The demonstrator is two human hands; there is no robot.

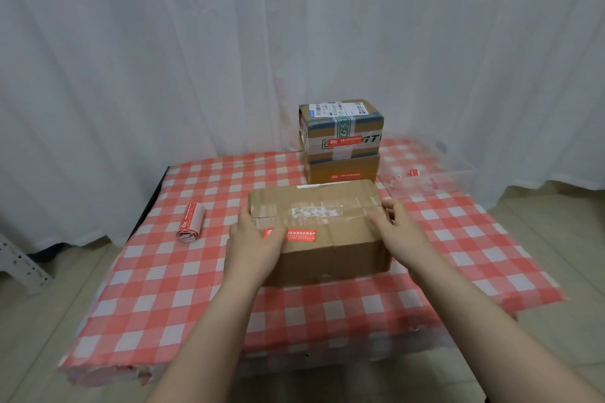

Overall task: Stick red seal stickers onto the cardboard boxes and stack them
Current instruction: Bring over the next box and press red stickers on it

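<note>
A long brown cardboard box [330, 252] lies in the middle of the checked table, taped along its top. A red seal sticker [301, 235] runs over its near top edge. My left hand [253, 240] grips the box's left end, with the thumb lying over the sticker's left part. My right hand [401, 227] holds the right end, fingers on the top. Behind it stand two stacked boxes: a taped upper box [340, 127] on a plain lower box [342, 170], each with a red sticker on its front.
A roll of red seal stickers [190, 222] lies on the red-and-white tablecloth [203, 291] to the left. A clear plastic tray [435, 173] with scraps sits at the back right. White curtains hang behind; a metal rack leg [19, 263] stands at the far left.
</note>
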